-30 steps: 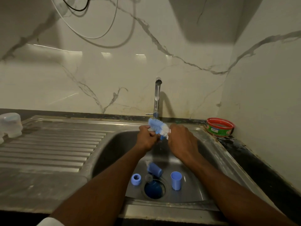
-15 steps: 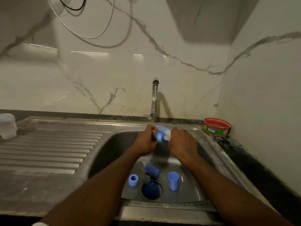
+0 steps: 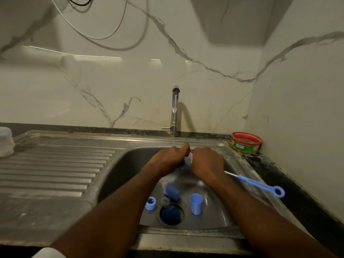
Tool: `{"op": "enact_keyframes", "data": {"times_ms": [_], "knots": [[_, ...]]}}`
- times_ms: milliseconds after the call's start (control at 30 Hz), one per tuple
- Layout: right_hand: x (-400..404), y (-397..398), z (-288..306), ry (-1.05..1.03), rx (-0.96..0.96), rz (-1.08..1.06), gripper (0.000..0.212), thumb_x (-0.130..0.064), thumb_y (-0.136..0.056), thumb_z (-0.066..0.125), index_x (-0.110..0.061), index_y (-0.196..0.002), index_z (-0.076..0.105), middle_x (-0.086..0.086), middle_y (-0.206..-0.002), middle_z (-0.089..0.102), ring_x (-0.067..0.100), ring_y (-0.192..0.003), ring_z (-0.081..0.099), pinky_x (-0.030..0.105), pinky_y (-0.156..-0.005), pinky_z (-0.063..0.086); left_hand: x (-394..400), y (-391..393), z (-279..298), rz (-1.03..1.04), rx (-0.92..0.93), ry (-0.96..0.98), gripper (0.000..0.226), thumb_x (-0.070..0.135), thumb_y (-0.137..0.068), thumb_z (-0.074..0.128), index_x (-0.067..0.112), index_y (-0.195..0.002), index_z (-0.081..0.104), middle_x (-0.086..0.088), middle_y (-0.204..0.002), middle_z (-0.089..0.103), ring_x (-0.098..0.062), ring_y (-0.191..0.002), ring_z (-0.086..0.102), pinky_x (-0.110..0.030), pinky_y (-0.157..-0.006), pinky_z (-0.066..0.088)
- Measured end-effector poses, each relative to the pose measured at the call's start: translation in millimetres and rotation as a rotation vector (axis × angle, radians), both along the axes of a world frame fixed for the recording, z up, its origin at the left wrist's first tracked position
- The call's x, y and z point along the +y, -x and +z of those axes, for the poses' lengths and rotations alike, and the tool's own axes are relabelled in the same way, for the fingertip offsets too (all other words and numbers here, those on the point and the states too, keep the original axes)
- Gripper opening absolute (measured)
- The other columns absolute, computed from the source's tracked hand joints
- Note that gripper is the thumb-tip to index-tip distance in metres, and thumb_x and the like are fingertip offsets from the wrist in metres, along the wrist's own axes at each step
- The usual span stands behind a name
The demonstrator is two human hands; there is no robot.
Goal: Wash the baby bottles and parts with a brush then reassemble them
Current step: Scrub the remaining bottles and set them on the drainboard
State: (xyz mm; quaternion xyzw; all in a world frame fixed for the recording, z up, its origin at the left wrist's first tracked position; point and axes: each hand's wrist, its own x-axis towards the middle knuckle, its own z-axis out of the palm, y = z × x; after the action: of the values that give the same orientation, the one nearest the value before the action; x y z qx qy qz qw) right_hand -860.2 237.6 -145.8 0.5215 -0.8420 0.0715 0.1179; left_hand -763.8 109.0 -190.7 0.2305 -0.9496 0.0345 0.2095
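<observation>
Both hands meet at centre frame under the thin stream from the tap [image 3: 175, 108]. The left hand [image 3: 168, 157] is curled round a small blue part [image 3: 186, 162], mostly hidden between the knuckles; what piece it is cannot be told. The right hand [image 3: 206, 162] is closed on the brush [image 3: 260, 184], whose blue handle and ring end run out to the right of the frame over the sink [image 3: 119, 174] edge; the bristle end is hidden inside the hands. Judgement: the step in hand is scrubbing this part. Done well, the left hand turns the part while the brush works in short strokes, kept in the stream so soap clears. Lower centre, on the basin floor, wait a blue ring [image 3: 151, 202], a lying blue cylinder [image 3: 172, 191] and an upright blue cup [image 3: 196, 203], all near the drain [image 3: 171, 214]; small pieces could slip towards it. A red-rimmed tub [image 3: 246, 142] sits at right.
</observation>
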Motion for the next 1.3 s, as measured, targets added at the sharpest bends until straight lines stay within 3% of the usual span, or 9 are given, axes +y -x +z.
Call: {"op": "enact_keyframes", "data": {"times_ms": [133, 333, 467, 633, 867, 933, 1033, 1100, 1300], "knots": [[-0.2, 6.9, 4.6, 0.021, 0.037, -0.054, 0.031, -0.034, -0.097, 0.061, -0.016, -0.123, 0.064, 0.006, -0.113, 0.067, 0.021, -0.097, 0.064, 0.031, -0.072, 0.041, -1.5, 1.5, 5.4, 0.095, 0.107, -0.109, 0.04, 0.023, -0.096, 0.066, 0.019, -0.124, 0.037, -0.009, -0.098, 0.067, -0.018, -0.082, 0.065, -0.036, -0.077, 0.058], [-0.2, 5.7, 0.7, 0.062, 0.003, 0.02, 0.029, -0.042, -0.095, 0.061, -0.02, -0.113, 0.068, 0.004, -0.105, 0.069, 0.021, -0.091, 0.065, 0.034, -0.075, 0.049, 6.2, 4.5, 3.9, 0.005, 0.015, -0.022, 0.045, 0.019, -0.095, 0.067, 0.015, -0.127, 0.036, -0.009, -0.101, 0.067, -0.016, -0.079, 0.059, -0.03, -0.07, 0.047], [-1.2, 16.4, 0.1, 0.008, -0.006, -0.066, 0.031, -0.039, -0.093, 0.066, -0.018, -0.117, 0.067, 0.004, -0.11, 0.068, 0.021, -0.097, 0.065, 0.032, -0.072, 0.042, 1.7, 5.7, -2.4, -0.005, 0.002, -0.045, 0.046, 0.02, -0.092, 0.07, 0.018, -0.125, 0.039, -0.005, -0.101, 0.065, -0.016, -0.083, 0.061, -0.03, -0.072, 0.05], [7.8, 20.3, 2.9, -0.034, 0.057, -0.058, 0.029, -0.034, -0.094, 0.062, -0.02, -0.119, 0.067, 0.002, -0.116, 0.067, 0.02, -0.105, 0.064, 0.031, -0.077, 0.042, -16.1, -10.0, -21.5, 0.14, 0.037, -0.161, 0.036, 0.021, -0.09, 0.073, 0.018, -0.121, 0.055, -0.001, -0.111, 0.064, -0.016, -0.099, 0.063, -0.036, -0.09, 0.055], [8.3, 21.2, 2.1, -0.048, 0.092, -0.06, 0.026, -0.034, -0.097, 0.058, -0.023, -0.119, 0.066, 0.001, -0.119, 0.066, 0.021, -0.109, 0.064, 0.031, -0.073, 0.039, -25.4, -25.8, -32.0, 0.022, 0.114, -0.304, 0.018, 0.017, -0.09, 0.074, 0.016, -0.107, 0.071, -0.002, -0.102, 0.072, -0.011, -0.089, 0.065, -0.028, -0.085, 0.053], [8.2, 21.4, 1.4, -0.042, 0.087, -0.059, 0.026, -0.036, -0.097, 0.058, -0.024, -0.118, 0.067, 0.0, -0.118, 0.066, 0.02, -0.108, 0.064, 0.03, -0.073, 0.038, -25.6, -29.7, -32.0, 0.06, -0.031, -0.287, 0.015, 0.02, -0.089, 0.073, 0.017, -0.105, 0.072, -0.001, -0.101, 0.072, -0.013, -0.09, 0.066, -0.03, -0.085, 0.053], [6.5, 24.4, -0.8, -0.042, 0.071, -0.049, 0.028, -0.042, -0.096, 0.06, -0.025, -0.117, 0.067, -0.001, -0.116, 0.066, 0.02, -0.106, 0.065, 0.03, -0.072, 0.038, -18.4, -33.6, -38.5, 0.053, -0.598, -0.501, 0.019, 0.024, -0.088, 0.075, 0.022, -0.107, 0.074, -0.002, -0.11, 0.073, -0.019, -0.099, 0.068, -0.038, -0.092, 0.056], [5.7, 26.8, -2.0, -0.041, 0.059, -0.045, 0.03, -0.046, -0.095, 0.062, -0.024, -0.115, 0.067, -0.001, -0.114, 0.067, 0.02, -0.105, 0.065, 0.03, -0.071, 0.037, -15.5, -32.5, -43.6, 0.063, -0.863, -0.507, 0.02, 0.023, -0.087, 0.077, 0.03, -0.106, 0.076, 0.0, -0.118, 0.071, -0.021, -0.106, 0.066, -0.039, -0.097, 0.054], [5.0, 29.1, -4.2, -0.055, 0.053, -0.041, 0.032, -0.045, -0.095, 0.062, -0.021, -0.115, 0.067, 0.001, -0.115, 0.067, 0.021, -0.104, 0.065, 0.031, -0.072, 0.037, -17.8, -23.3, -48.4, 0.137, -0.835, -0.478, 0.027, 0.028, -0.082, 0.082, 0.028, -0.108, 0.077, 0.0, -0.121, 0.069, -0.023, -0.108, 0.065, -0.042, -0.101, 0.053]]}}
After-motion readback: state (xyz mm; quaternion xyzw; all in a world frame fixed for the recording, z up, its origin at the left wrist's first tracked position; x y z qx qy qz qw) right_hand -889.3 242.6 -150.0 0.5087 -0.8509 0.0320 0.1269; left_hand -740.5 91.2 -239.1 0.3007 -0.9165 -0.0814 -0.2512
